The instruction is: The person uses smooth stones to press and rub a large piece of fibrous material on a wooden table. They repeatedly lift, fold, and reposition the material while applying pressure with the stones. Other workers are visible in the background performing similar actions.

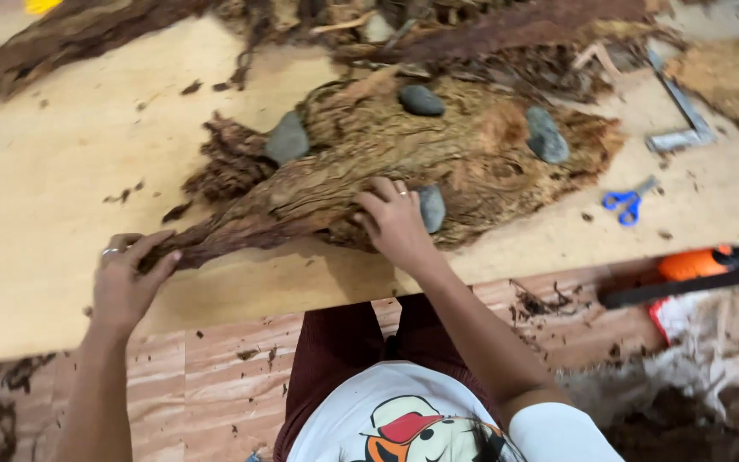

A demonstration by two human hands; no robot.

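The left hand (126, 278) reaches forward, fingers closed around the narrow stem end of a dried brown leaf pile (404, 158) on the wooden table (36, 171). The right hand (393, 221) presses flat, fingers spread, on the pile beside a grey stone (431, 208).

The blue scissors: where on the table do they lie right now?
In the head view, the blue scissors lie on the wooden table at the right, just right of the pile of dried brown leaves and below the metal square.
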